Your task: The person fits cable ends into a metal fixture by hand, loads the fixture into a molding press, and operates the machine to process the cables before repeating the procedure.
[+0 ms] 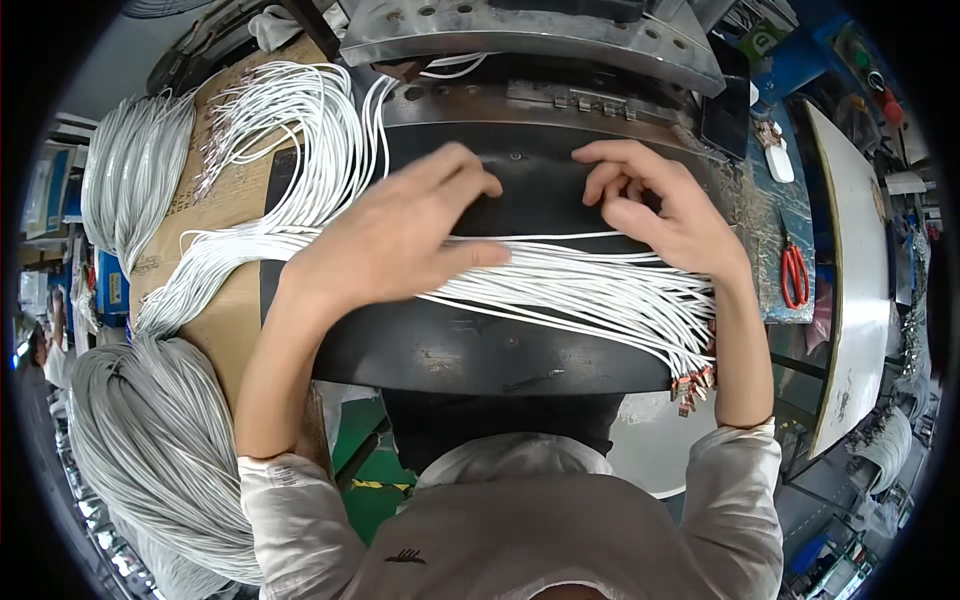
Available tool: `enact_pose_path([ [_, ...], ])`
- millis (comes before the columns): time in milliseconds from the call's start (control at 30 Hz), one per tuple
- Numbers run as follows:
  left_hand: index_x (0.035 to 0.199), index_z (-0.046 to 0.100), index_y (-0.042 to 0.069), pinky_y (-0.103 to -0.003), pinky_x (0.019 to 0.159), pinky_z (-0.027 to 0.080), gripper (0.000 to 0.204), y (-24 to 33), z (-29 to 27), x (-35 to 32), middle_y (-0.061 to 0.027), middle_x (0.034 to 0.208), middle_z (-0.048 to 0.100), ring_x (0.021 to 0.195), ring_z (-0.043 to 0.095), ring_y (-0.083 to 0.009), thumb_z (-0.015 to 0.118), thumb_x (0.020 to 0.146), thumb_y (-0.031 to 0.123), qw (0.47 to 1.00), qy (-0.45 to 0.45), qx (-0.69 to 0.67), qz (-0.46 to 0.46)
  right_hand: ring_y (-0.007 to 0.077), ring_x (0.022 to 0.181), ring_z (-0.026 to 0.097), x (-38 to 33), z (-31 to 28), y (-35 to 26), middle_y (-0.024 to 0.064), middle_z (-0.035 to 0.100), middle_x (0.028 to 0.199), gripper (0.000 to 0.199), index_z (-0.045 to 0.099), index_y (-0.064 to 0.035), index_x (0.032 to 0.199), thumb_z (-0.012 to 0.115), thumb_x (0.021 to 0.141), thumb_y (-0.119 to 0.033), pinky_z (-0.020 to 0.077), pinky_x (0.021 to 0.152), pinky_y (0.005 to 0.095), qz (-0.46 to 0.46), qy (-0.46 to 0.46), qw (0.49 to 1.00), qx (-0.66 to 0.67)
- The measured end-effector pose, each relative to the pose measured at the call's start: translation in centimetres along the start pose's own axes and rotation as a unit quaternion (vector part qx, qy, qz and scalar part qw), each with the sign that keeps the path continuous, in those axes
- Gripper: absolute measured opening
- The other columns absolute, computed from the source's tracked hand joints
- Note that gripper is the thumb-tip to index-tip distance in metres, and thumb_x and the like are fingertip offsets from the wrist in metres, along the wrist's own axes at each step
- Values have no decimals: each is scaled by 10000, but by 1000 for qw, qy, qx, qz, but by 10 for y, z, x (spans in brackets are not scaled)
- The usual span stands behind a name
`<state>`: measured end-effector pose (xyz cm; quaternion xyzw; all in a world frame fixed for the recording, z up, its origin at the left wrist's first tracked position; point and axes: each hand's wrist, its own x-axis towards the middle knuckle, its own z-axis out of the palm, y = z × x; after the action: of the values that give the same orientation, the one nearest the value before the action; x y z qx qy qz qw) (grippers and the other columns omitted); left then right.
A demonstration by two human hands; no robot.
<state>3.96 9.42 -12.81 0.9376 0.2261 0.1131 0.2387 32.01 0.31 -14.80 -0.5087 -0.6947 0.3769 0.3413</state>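
A loose bundle of thin white cables (pixel 560 285) lies across a black work surface (pixel 490 355), with small reddish-orange and metal connectors (pixel 692 385) at its right end. My left hand (pixel 400 230) hovers over the bundle's left part, thumb and fingers apart, slightly blurred. On the far side of the bundle, my right hand (pixel 665 205) has its index finger reaching left and the other fingers curled. Nothing shows between its thumb and index finger. One cable lies apart from the rest and runs beneath this hand.
More white cables (pixel 310 130) loop over brown cardboard (pixel 235 310) on the left. Thick grey-white coils (pixel 150 440) hang beside it. A drilled metal machine plate (pixel 530 45) stands at the back. Red-handled scissors (pixel 794 275) lie on a blue worn surface at right.
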Motion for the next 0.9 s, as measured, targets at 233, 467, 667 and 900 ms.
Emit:
enact_pose_path([
  [233,1007,663,-29,-393,739,511,219,2,2,-8,-118,895,622,841,638,-313,667,918,170,995,-73,42,58,95,816,575,3,10,10,53,661,925,322,621,-14,1231,644,973,-207,460,706,254,68,24,997,-21],
  [467,985,675,-30,-327,643,483,165,-16,12,-14,-119,840,629,727,612,-269,686,905,115,949,223,-207,-76,136,846,610,-3,-4,-51,95,663,917,354,629,12,1209,677,942,-215,482,751,272,134,-101,986,-7],
  [667,989,684,-25,-309,610,475,145,-14,23,-9,-106,821,658,682,607,-220,709,888,77,975,185,-120,-28,145,870,633,-18,-69,-68,101,671,909,403,638,15,1205,734,881,-206,494,752,283,159,-161,930,-288],
  [900,1003,706,-48,-275,624,477,171,-25,27,-8,-65,877,695,740,619,-139,729,851,25,936,227,-266,31,105,734,574,-3,-20,-25,19,612,760,287,663,23,1000,764,878,-216,455,636,265,0,-80,989,-126],
])
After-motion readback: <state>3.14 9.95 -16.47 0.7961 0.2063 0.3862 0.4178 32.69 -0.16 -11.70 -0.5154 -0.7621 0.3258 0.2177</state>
